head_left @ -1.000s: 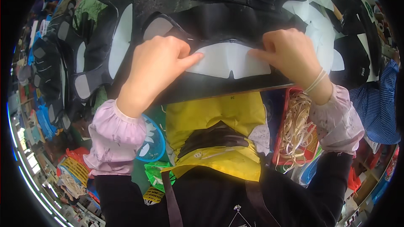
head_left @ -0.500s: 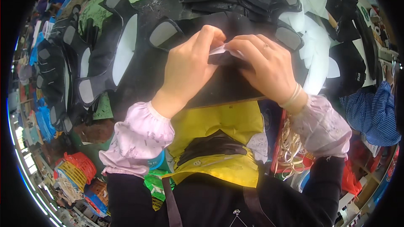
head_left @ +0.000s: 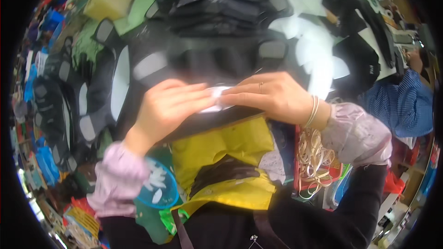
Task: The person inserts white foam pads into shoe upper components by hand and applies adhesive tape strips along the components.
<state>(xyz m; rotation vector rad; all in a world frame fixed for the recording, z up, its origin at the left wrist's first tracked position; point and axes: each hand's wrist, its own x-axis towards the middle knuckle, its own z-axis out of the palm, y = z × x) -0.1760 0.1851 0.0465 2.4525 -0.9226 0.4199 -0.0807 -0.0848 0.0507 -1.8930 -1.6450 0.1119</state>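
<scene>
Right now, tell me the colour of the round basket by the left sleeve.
The basket is blue, best seen in the head view.

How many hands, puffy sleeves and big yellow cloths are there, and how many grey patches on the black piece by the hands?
Hands (left, right): 2
Puffy sleeves: 2
Yellow cloth: 1
Grey patches on the black piece: 2
Total: 7
</scene>
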